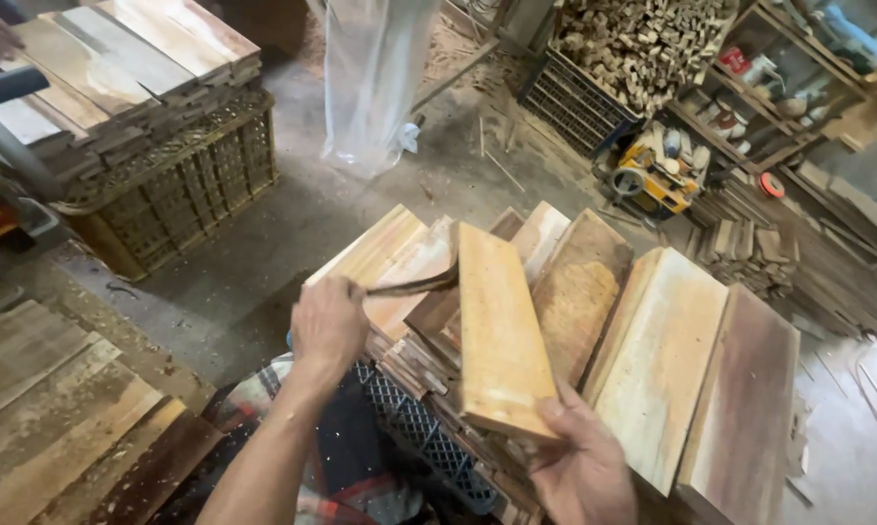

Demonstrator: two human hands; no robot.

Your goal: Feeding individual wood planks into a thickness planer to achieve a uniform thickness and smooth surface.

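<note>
The right hand (579,462) grasps the near end of a pale wood board (497,331), tilting it up off the crate stack (652,350). At nine o'clock of it, the left hand (326,326) is clenched around a thin dark sliver (414,285). Sorting seems underway; lifting the board clear calls for a firm hold.

Wood workshop: stacked planks (652,360), offcut crates (181,190), sawdust everywhere.

The plank (499,335) under the right hand (579,467) is pale honey-yellow; the neighbouring board (579,292) is mottled tan-brown. Right of that plank, one board (744,408) is reddish-brown. The crate (414,428) below is black lattice, beside a red-and-grey plaid sleeve (263,399).
</note>
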